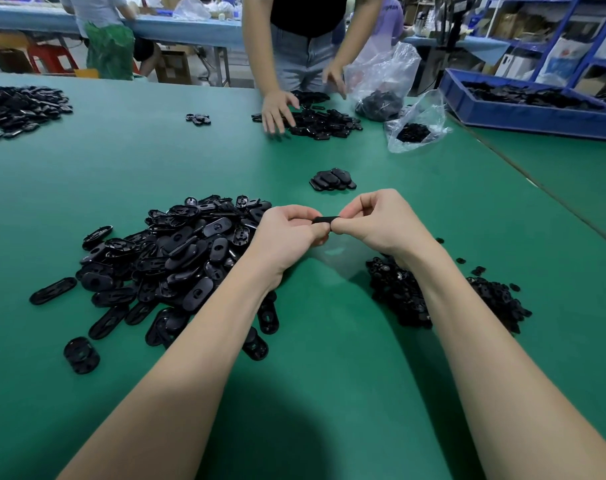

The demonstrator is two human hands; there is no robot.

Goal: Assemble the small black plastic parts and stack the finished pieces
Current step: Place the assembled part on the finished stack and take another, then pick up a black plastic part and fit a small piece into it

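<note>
My left hand (pixel 287 233) and my right hand (pixel 381 223) meet above the green table (pixel 315 341), both pinching one flat black oval part (pixel 325 220) edge-on between fingertips and thumbs. Most of the part is hidden by my fingers. A large heap of black oval shells (pixel 177 258) lies to the left of my left forearm. A heap of smaller black round parts (pixel 401 292) lies under and beside my right forearm. A small stack of finished black pieces (pixel 332 180) sits just beyond my hands.
Across the table another person's hands (pixel 277 110) rest on a pile of black parts (pixel 322 123). Clear plastic bags (pixel 415 126) holding parts lie at the far right beside a blue bin (pixel 523 112). Another pile (pixel 17 109) lies far left. A few loose parts (pixel 197 118) lie mid-table.
</note>
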